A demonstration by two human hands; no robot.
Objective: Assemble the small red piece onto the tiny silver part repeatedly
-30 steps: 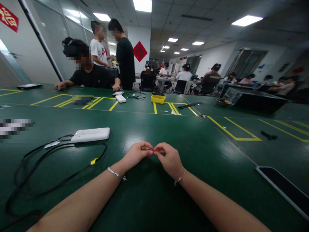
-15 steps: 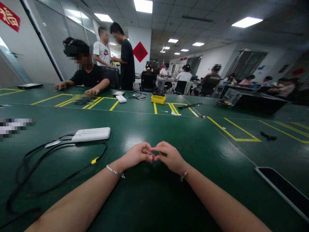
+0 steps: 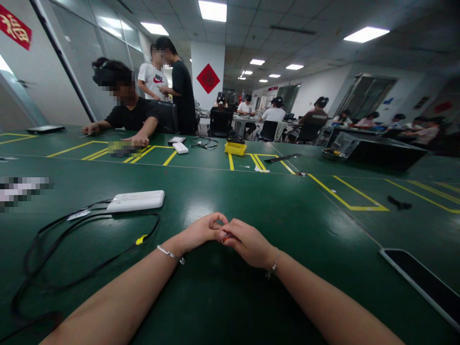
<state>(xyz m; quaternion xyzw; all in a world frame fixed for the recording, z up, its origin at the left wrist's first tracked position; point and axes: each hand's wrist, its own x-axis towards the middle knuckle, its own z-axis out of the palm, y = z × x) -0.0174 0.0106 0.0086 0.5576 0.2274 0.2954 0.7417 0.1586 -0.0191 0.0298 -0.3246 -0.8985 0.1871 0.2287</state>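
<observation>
A tiny orange-red object (image 3: 225, 238) with a shiny bit sits between my fingertips; most of it is covered, and its kind cannot be made out. My left hand (image 3: 204, 231) pinches it from the left with thumb and fingers. From the other side my right hand (image 3: 249, 242) closes on it too, thumb below and fingers curled over the top, touching the left fingers. Both hands are just above the green table (image 3: 230, 297), each wrist wearing a thin bracelet.
On the left lies a white power bank (image 3: 136, 200) with black cables (image 3: 97, 273). A dark flat device (image 3: 424, 287) is at the right edge. Farther off stand a yellow tray (image 3: 235, 148) and a black box (image 3: 386, 148). A co-worker (image 3: 125, 112) sits across the table.
My right hand has moved slightly left and turned inward, its fingers closing over the small object. The gap between my hands has narrowed. My left hand has barely moved.
</observation>
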